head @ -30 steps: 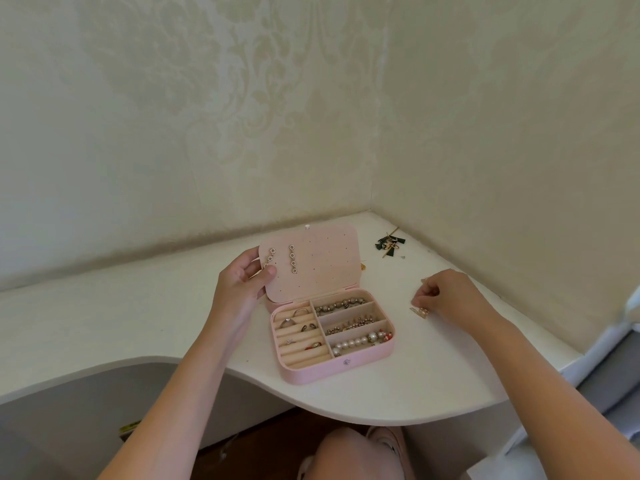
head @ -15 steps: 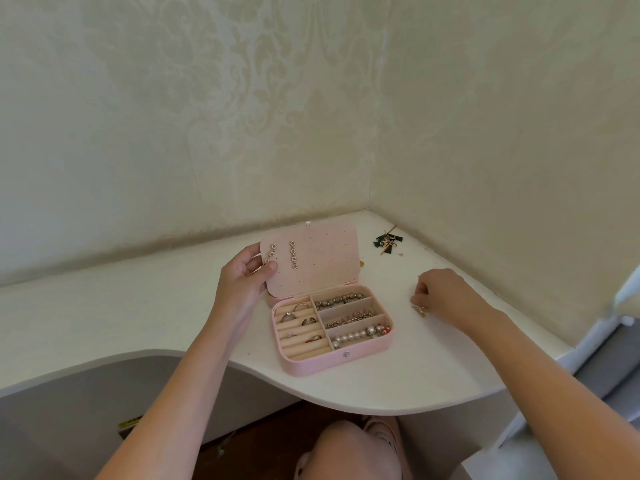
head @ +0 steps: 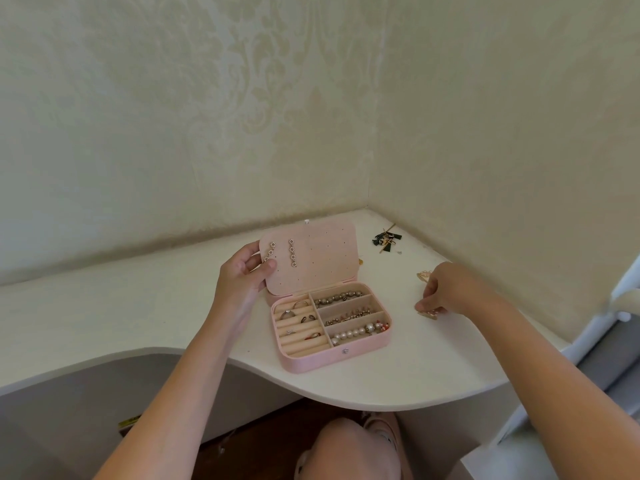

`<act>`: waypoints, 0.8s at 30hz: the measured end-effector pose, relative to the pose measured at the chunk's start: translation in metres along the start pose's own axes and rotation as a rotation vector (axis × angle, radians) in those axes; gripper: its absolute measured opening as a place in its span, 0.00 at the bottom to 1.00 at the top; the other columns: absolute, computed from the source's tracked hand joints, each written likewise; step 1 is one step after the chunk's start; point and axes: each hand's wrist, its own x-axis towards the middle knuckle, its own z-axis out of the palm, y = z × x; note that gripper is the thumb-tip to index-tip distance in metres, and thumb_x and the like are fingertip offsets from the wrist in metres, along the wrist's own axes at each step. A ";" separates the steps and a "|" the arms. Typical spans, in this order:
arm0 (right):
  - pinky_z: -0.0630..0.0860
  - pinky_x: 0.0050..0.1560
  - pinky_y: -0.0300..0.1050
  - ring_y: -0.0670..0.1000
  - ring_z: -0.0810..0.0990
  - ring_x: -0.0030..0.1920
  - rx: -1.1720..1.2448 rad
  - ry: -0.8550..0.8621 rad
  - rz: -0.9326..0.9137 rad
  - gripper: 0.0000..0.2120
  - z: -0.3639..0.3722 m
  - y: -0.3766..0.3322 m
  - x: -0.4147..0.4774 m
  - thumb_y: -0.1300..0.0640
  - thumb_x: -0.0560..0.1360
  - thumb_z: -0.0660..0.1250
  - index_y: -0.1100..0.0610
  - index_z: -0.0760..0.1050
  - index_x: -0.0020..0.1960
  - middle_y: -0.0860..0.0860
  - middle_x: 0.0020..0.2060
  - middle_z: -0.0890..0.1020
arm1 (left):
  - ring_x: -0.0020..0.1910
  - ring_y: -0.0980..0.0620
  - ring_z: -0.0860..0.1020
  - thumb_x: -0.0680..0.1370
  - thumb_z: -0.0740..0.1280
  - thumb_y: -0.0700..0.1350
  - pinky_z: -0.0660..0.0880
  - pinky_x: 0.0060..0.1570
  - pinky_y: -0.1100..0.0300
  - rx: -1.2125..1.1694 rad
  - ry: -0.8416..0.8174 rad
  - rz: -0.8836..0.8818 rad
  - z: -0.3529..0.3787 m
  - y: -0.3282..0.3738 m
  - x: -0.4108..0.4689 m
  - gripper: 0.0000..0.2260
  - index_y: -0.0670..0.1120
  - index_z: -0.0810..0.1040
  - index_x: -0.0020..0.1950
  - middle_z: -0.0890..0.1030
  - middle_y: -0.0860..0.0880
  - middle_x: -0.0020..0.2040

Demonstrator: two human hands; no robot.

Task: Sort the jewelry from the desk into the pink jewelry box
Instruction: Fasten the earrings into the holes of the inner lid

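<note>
The pink jewelry box (head: 311, 362) lies open on the white desk (head: 398, 372). Its lid (head: 318, 258) stands tilted back with two long sparkly earrings (head: 292, 253) pinned in it. Rings sit in the left slots, and bead and pearl bracelets (head: 358, 332) fill the right compartments. My left hand (head: 244, 280) grips the lid's left edge, thumb on its inner face. My right hand (head: 450, 289) is to the right of the box, fingertips pinching a small gold and pearl earring (head: 427, 313) at the desk surface. A second gold piece (head: 423, 275) lies just behind that hand.
Dark green and gold jewelry (head: 386, 239) lies in the back corner by the walls. A tiny stud (head: 400, 252) sits near it. The desk's curved front edge (head: 346, 405) runs just below the box. My knee (head: 346, 448) shows under the desk.
My right hand has shifted slightly back and right, uncovering the gold piece behind it while its fingertips stay on the gold and pearl earring. My left hand keeps its hold on the lid.
</note>
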 end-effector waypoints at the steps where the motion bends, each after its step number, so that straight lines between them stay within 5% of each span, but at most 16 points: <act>1: 0.64 0.25 0.32 0.44 0.71 0.26 0.007 -0.002 0.012 0.10 0.001 0.002 0.001 0.55 0.69 0.74 0.61 0.83 0.44 0.48 0.26 0.76 | 0.46 0.53 0.81 0.77 0.63 0.31 0.78 0.49 0.57 0.002 0.003 0.000 0.000 0.000 0.000 0.14 0.48 0.78 0.55 0.84 0.49 0.47; 6: 0.63 0.22 0.27 0.40 0.72 0.25 0.038 0.004 -0.033 0.06 0.000 0.005 -0.001 0.59 0.70 0.72 0.62 0.84 0.44 0.49 0.26 0.77 | 0.48 0.51 0.81 0.77 0.63 0.32 0.78 0.52 0.55 0.009 0.002 0.000 -0.001 0.000 0.000 0.14 0.48 0.78 0.55 0.83 0.48 0.48; 11: 0.66 0.29 0.25 0.30 0.72 0.27 0.051 0.027 -0.181 0.02 0.004 0.012 -0.006 0.64 0.70 0.69 0.62 0.81 0.40 0.51 0.31 0.79 | 0.46 0.54 0.81 0.77 0.63 0.32 0.77 0.52 0.54 -0.003 0.005 0.006 0.001 0.000 0.000 0.14 0.49 0.78 0.55 0.84 0.51 0.45; 14: 0.66 0.30 0.27 0.35 0.74 0.25 0.213 0.063 -0.205 0.06 0.008 0.023 -0.004 0.65 0.69 0.72 0.59 0.77 0.36 0.53 0.30 0.80 | 0.45 0.54 0.81 0.77 0.63 0.31 0.77 0.52 0.55 0.000 0.002 0.009 0.001 0.000 -0.001 0.14 0.49 0.78 0.54 0.85 0.52 0.44; 17: 0.75 0.39 0.43 0.46 0.77 0.31 0.373 0.080 -0.187 0.06 0.005 0.032 -0.002 0.64 0.71 0.70 0.57 0.77 0.36 0.54 0.32 0.83 | 0.44 0.56 0.82 0.77 0.63 0.31 0.78 0.50 0.57 0.009 -0.005 0.013 0.000 0.000 -0.001 0.14 0.50 0.78 0.54 0.85 0.53 0.43; 24: 0.68 0.33 0.39 0.45 0.75 0.32 0.204 0.149 -0.058 0.06 -0.010 0.027 -0.006 0.56 0.71 0.72 0.58 0.79 0.39 0.49 0.30 0.79 | 0.45 0.54 0.81 0.77 0.63 0.31 0.78 0.49 0.57 0.016 0.002 0.016 0.001 0.001 -0.001 0.14 0.48 0.78 0.55 0.84 0.52 0.44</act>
